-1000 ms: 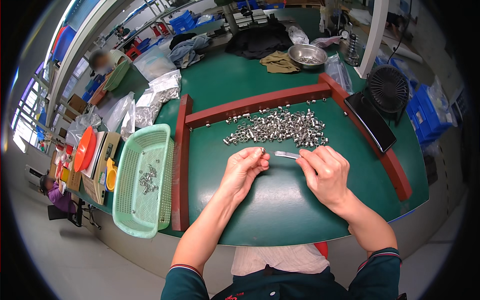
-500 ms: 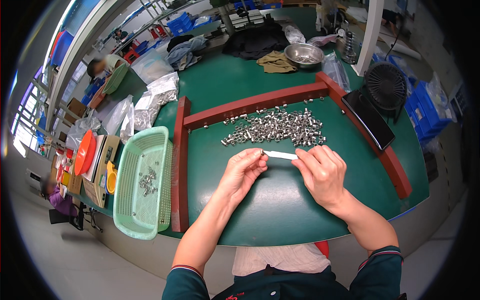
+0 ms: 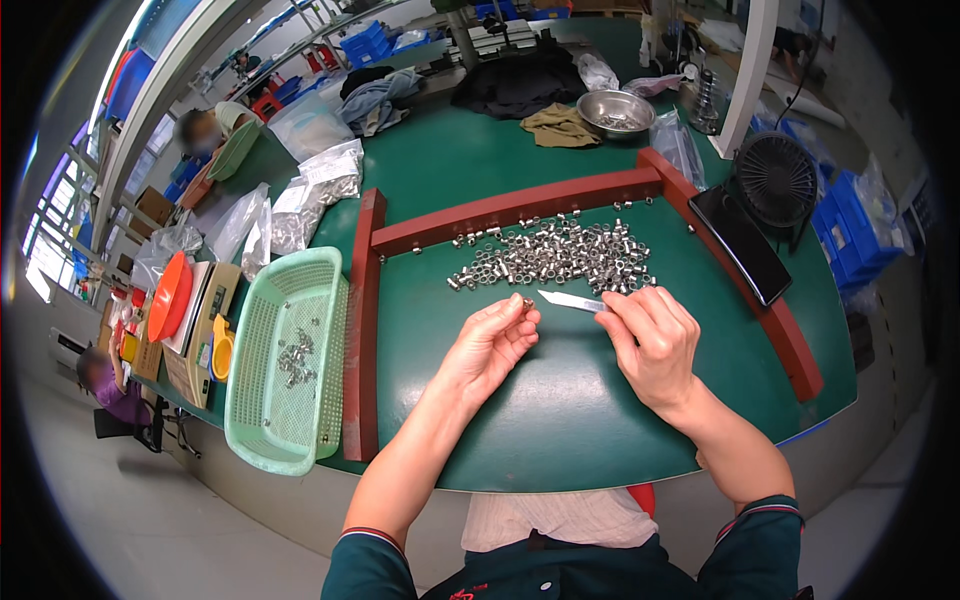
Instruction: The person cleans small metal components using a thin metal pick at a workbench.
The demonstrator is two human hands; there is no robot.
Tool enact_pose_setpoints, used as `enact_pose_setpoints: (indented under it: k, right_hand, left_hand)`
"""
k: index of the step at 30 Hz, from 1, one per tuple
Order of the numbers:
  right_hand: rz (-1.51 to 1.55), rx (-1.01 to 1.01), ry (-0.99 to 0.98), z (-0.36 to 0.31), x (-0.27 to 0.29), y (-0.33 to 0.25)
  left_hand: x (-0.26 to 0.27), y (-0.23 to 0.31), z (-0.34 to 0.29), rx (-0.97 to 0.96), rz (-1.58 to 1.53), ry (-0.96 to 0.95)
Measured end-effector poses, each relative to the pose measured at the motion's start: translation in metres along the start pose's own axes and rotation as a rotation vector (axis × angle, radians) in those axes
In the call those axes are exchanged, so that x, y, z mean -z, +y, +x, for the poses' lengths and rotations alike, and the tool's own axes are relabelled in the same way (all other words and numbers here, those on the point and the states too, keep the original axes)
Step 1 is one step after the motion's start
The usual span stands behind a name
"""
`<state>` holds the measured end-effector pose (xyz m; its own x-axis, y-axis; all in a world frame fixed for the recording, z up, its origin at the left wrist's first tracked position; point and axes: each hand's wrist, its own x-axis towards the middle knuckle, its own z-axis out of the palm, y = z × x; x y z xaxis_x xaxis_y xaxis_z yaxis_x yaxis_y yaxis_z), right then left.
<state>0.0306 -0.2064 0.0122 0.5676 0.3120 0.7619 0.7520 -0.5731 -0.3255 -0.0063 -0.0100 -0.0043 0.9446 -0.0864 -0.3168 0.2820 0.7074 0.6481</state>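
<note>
Between the thumb and fingertips of my left hand is a small metal ring, mostly covered by the fingers. My right hand is closed around a slim pale knife. Its slanted, pointed tip faces the ring, with a small gap between them. Just beyond both hands lies a loose pile of short, shiny metal rings on the green table. To the left, a light green plastic basket holds a small cluster of similar metal parts.
A dark red frame borders the pile on three sides. On its right bar rests a black phone, beside a black fan. A steel bowl and cloths stand farther back. Left of the basket are a scale and orange dish.
The knife tip has drawn back to the right, away from the ring, and its blade has tilted. My left hand keeps the ring in nearly the same spot.
</note>
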Motion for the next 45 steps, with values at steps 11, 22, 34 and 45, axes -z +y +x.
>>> enact_pose_setpoints:
  k: [11, 22, 34, 45]
  right_hand:
    - [0.002, -0.012, -0.065, -0.002, 0.001, -0.002]
    - [-0.016, 0.012, -0.047, -0.001, 0.001, -0.002]
    - [0.068, -0.050, -0.044, 0.001, 0.002, 0.003]
    - [0.071, -0.043, -0.117, -0.001, 0.003, 0.001]
  left_hand:
    - [-0.004, -0.001, -0.001, -0.052, 0.093, 0.027]
    - [-0.004, -0.001, -0.001, -0.127, 0.286, 0.031]
    - [-0.004, -0.001, -0.001, -0.045, 0.186, 0.005]
    - [-0.005, -0.001, 0.000, -0.082, 0.265, -0.007]
